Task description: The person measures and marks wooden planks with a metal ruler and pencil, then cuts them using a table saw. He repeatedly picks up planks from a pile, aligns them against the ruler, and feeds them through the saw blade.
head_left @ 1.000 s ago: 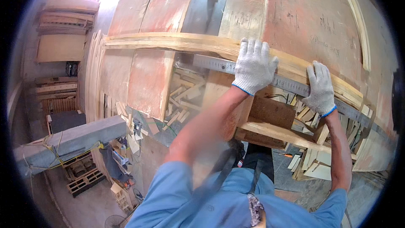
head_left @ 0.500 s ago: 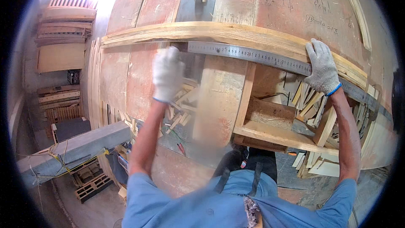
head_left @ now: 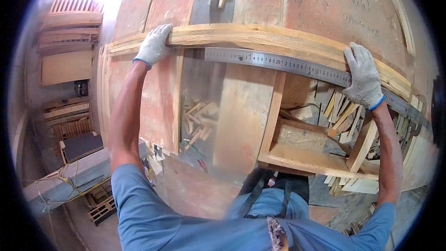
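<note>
Your left hand (head_left: pixel 157 44): over wooden strips (head_left: pixel 260 35) near left end; cannot tell if pinching. Strips: bunched across workbench (head_left: pixel 260 4); likely stiff, heavyish, grippy; hold near ends. Steel ruler (head_left: pixel 288 62): along near side. Right hand (head_left: pixel 364 74): fingers over strips; pinch likewise unclear.

We stretch both arms forward and wide apart, wrists well separated; our left hand (head_left: pixel 155 45) — gloved, back uppermost — angles inward, fingers close together; our left forearm (head_left: pixel 124 121) slants slightly to the right towards the wrist; our right hand (head_left: pixel 363 76), also gloved, points forward and leftward, fingers slightly parted — our right forearm (head_left: pixel 389 148) rises steeply behind it.
</note>
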`<state>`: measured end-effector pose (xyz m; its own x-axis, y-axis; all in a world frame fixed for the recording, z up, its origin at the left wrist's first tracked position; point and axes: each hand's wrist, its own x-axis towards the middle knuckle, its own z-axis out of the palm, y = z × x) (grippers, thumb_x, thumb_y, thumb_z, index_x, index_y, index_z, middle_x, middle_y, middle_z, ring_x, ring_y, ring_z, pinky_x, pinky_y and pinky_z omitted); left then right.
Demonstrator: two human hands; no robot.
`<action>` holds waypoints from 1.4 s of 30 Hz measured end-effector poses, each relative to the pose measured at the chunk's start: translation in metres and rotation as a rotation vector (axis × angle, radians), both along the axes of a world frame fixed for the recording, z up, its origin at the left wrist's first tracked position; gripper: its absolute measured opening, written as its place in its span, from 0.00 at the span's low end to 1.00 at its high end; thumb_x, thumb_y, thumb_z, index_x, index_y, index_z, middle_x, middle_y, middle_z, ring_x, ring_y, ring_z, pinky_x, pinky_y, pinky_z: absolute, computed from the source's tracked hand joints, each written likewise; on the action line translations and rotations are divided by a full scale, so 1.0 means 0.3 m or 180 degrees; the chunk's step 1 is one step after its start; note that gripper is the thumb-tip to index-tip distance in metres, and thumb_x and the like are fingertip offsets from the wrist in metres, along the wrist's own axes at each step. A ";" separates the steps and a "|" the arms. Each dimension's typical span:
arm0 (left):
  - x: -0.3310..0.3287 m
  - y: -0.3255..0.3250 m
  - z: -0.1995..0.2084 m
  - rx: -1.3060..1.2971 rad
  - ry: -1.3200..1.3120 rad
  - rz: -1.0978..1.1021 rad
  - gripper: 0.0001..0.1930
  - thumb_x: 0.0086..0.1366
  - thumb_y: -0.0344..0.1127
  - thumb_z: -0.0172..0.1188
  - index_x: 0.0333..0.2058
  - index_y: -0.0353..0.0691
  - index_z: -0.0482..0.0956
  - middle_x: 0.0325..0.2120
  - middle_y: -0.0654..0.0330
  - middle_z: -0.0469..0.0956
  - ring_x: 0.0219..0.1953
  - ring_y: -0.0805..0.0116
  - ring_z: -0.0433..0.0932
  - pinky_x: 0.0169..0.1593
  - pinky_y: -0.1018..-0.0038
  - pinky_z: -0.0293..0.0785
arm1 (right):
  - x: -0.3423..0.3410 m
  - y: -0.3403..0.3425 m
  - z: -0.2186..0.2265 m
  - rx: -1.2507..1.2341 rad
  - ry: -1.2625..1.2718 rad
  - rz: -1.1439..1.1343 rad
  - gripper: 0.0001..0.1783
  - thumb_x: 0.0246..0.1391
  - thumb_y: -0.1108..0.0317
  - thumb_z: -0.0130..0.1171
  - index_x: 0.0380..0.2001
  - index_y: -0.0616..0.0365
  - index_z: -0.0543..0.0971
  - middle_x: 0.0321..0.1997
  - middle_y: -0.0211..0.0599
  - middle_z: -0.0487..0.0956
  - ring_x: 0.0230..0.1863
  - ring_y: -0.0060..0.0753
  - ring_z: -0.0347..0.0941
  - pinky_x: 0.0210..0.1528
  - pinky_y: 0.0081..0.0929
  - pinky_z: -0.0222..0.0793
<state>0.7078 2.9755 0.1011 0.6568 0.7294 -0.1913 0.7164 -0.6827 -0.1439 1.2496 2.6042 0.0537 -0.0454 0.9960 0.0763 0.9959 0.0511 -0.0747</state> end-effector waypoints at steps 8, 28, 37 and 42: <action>0.020 0.040 -0.021 0.0086 -0.0201 -0.0074 0.46 0.54 0.41 0.80 0.70 0.37 0.70 0.67 0.43 0.74 0.70 0.44 0.72 0.74 0.58 0.68 | 0.021 0.029 0.001 0.0326 -0.0092 0.0082 0.58 0.32 0.63 0.79 0.71 0.63 0.67 0.72 0.61 0.68 0.74 0.66 0.64 0.79 0.51 0.60; -0.256 -0.436 0.020 -0.0278 -0.0335 -0.0230 0.45 0.49 0.38 0.82 0.65 0.35 0.70 0.63 0.44 0.73 0.70 0.40 0.68 0.74 0.50 0.65 | 0.076 0.192 -0.024 0.0052 0.0231 -0.1608 0.35 0.68 0.34 0.54 0.43 0.60 0.87 0.46 0.57 0.85 0.51 0.61 0.81 0.59 0.53 0.74; -0.421 -0.781 0.024 -0.0346 -0.0374 -0.0197 0.45 0.47 0.36 0.81 0.64 0.39 0.69 0.61 0.50 0.73 0.68 0.45 0.69 0.73 0.49 0.64 | -0.124 -0.107 -0.057 0.0294 0.0306 -0.1591 0.29 0.65 0.41 0.61 0.42 0.61 0.86 0.45 0.56 0.84 0.50 0.60 0.79 0.57 0.52 0.72; -0.518 -0.855 -0.010 -0.0220 -0.0194 -0.0166 0.43 0.50 0.36 0.76 0.66 0.40 0.69 0.64 0.49 0.71 0.70 0.43 0.67 0.75 0.47 0.61 | -0.394 -0.411 -0.007 -0.0039 0.0577 -0.1641 0.21 0.61 0.52 0.69 0.46 0.60 0.84 0.47 0.52 0.83 0.53 0.57 0.78 0.59 0.52 0.71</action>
